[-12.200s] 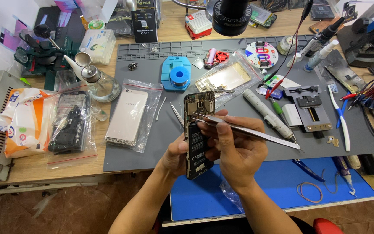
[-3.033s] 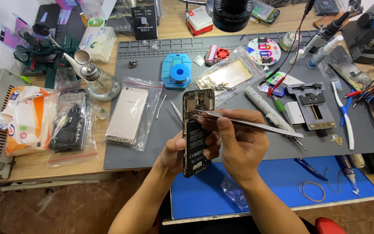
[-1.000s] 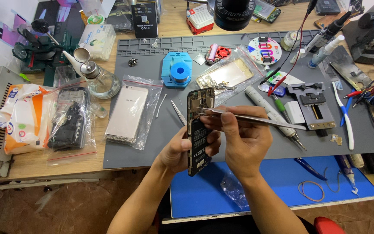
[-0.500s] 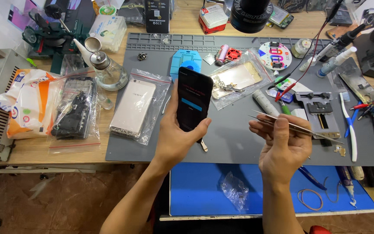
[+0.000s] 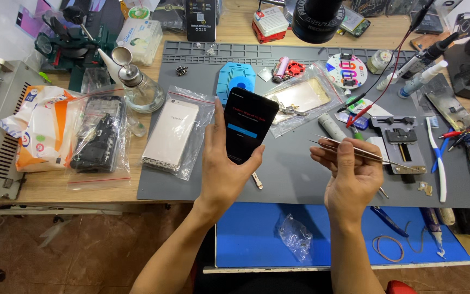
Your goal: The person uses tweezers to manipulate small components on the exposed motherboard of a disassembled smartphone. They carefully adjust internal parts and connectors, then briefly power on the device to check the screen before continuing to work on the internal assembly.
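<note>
The left hand grips a black smartphone upright, thumb along its left edge and fingers wrapped behind, so the back of the phone is out of sight; the screen faces up and glows with a blue bar and some small text too fine to make out. Off to its right, well apart, the right hand pinches a pair of thin metal tweezers between thumb and fingers, the tips pointing left toward the phone, the far end running out past the knuckles over a grey metal jig. Both hands hover above a grey work mat. Just left of the phone hand lies a gold phone shell in a clear bag, and beyond that a dark phone frame in another bag, its details lost in the plastic's glare. Below the right wrist a small crumpled clear bag sits on a blue mat, its contents unclear.
</note>
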